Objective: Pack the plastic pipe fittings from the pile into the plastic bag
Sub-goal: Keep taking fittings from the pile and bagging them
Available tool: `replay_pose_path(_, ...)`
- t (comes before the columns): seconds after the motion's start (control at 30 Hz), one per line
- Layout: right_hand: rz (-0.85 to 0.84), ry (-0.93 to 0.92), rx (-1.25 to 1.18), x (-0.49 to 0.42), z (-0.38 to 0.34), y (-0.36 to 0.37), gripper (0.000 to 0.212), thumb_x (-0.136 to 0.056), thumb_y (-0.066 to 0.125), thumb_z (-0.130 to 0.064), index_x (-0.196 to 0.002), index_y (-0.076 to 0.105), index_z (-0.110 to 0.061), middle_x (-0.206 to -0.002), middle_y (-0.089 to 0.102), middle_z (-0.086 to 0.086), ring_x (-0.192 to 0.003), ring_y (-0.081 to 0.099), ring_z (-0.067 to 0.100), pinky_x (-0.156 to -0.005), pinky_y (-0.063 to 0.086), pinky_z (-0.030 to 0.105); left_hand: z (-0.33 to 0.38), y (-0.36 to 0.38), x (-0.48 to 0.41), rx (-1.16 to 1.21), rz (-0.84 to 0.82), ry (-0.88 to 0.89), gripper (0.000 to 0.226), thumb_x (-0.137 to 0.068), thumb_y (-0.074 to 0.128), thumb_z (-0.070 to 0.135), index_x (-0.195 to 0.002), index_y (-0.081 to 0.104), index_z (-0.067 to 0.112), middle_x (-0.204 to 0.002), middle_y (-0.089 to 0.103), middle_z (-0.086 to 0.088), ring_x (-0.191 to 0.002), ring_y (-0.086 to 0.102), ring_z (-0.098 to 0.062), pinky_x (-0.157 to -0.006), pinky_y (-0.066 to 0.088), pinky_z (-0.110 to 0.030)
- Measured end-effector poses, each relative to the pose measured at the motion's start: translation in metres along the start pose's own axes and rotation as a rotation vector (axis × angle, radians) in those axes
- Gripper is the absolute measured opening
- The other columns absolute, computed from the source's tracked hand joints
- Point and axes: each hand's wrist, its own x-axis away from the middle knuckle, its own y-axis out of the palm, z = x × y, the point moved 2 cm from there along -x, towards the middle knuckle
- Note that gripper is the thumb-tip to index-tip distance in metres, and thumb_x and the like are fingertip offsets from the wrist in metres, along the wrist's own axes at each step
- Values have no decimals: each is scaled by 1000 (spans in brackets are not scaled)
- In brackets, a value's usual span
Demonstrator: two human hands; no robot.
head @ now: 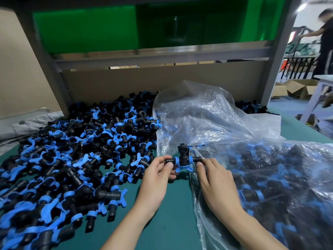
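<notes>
Two hands (156, 175) (216, 179), one held fitting (182, 156), one pile (72, 150).

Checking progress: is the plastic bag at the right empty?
No, many black-and-blue fittings show through the clear plastic bag beside the right hand.

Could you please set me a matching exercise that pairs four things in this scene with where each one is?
Things:
1. pile of pipe fittings
2. tee fitting
3. plastic bag
4. cardboard boxes

Places:
A. far right background
B. pinched between the left hand and right hand
C. heaped on the green mat, at left
D. lying at right, with fittings inside

Pairs: 1-C, 2-B, 3-D, 4-A
</notes>
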Motion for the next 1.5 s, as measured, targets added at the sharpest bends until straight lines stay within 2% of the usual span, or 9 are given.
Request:
replay_pose_path(0.4, 2, 4, -62, 0, -1, -1, 35, -100, 36, -26, -127, 58, -29, -115, 55, -16, -90, 49, 7, -86, 31, 29, 1, -6, -2, -14, 12, -24, 17, -99, 55, 28, -99, 66, 14, -75, 69, 3, -72, 65, -10, -66, 51, -19)
replay_pose_path(0.5, 42, 57, -283, -2, -3, -6, 35, -100, 41, -23, -128, 62, -29, -116, 57, -23, -83, 51, 1, -86, 40, 28, 1, -7, -2, -25, -7, -28, 20, -98, 55, 30, -83, 65, 21, -69, 63, 5, -67, 60, -9, -63, 49, -19)
replay_pose_path(0.63, 60, 193, -595, -10, -5, -21, 36, -99, 42, -22, -124, 64, -34, -116, 62, -28, -104, 54, -17, -86, 40, 6, 3, -6, -1, -52, -14, -41, 27, -99, 54, 30, -74, 63, 24, -67, 61, 4, -66, 57, -9, -63, 49, -20)
replay_pose_path(0.77, 35, 337, -846, -21, -7, -40, 33, -98, 44, -19, -112, 67, -38, -114, 69, -20, -91, 65, -5, -81, 50, 19, 12, -2, 4, -40, -41, -31, 19, -96, 58, 31, -84, 65, 18, -67, 61, 3, -64, 57, -8, -60, 48, -19)
replay_pose_path(0.97, 45, 65, -682, -24, -26, -62, 36, -97, 46, -21, -124, 63, -37, -118, 63, -22, -97, 59, -10, -80, 42, 5, 38, 33, 15, 11, -98, -63, 8, -96, 59, 11, -99, 65, 8, -70, 63, -3, -57, 55, -8, -51, 45, -17)
replay_pose_path(1.13, 109, -135, -304, -20, -42, -73, 44, -95, 37, -28, -132, 59, -24, -121, 59, -7, -110, 56, 16, -99, 42, 43, 65, 59, 32, -215, -355, -106, 9, -93, 58, 11, -97, 66, 12, -78, 75, 4, -68, 65, -2, -61, 48, -15)
replay_pose_path(1.23, 115, -127, -347, -20, -39, -81, 46, -94, 36, -28, -134, 58, -22, -123, 57, -11, -113, 54, 13, -102, 41, 43, 80, 51, 37, -316, -452, -163, 11, -90, 61, 18, -95, 61, 8, -74, 73, -9, -62, 62, -15, -59, 51, -29)
replay_pose_path(1.43, 57, -72, -480, -28, -32, -91, 40, -97, 41, -26, -132, 59, -30, -125, 55, -22, -106, 55, 2, -101, 42, 33, 104, 8, 35, -286, -846, -267, 13, -89, 67, 35, -98, 68, 25, -78, 67, -1, -70, 64, -15, -58, 53, -25)
replay_pose_path(1.5, 46, -56, -532, -32, -29, -93, 39, -97, 43, -22, -129, 62, -30, -122, 58, -22, -102, 54, -3, -96, 42, 22, 99, 16, 38, -243, -832, -287, 12, -93, 66, 31, -100, 68, 22, -80, 68, -2, -72, 65, -18, -62, 54, -26)
